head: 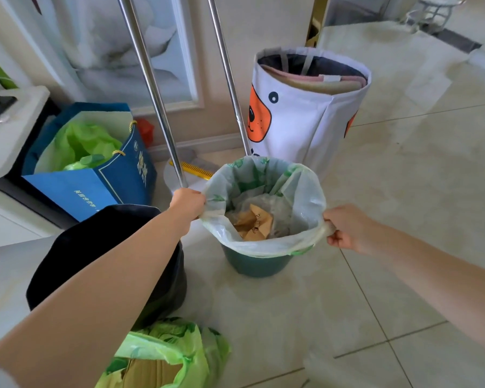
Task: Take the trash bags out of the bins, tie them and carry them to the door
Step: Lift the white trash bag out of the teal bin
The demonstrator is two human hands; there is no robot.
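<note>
A small teal bin (254, 264) stands on the tiled floor, lined with a pale translucent trash bag (300, 197) printed with green leaves. Crumpled brown paper and plastic lie inside it. My left hand (187, 203) pinches the bag's rim on the left side. My right hand (347, 226) grips a bunched part of the rim on the right side. The bag's edge is still folded over the bin's lip at the front. A green trash bag (168, 351) with cardboard in it lies on the floor near my left elbow. A black bin (95, 242) sits under my left forearm.
A white fabric hamper (305, 119) with an orange animal face stands behind the teal bin. Two metal poles (151, 88) rise at the back. A blue paper bag (107, 169) holds green plastic at the left, beside a white appliance (9, 130).
</note>
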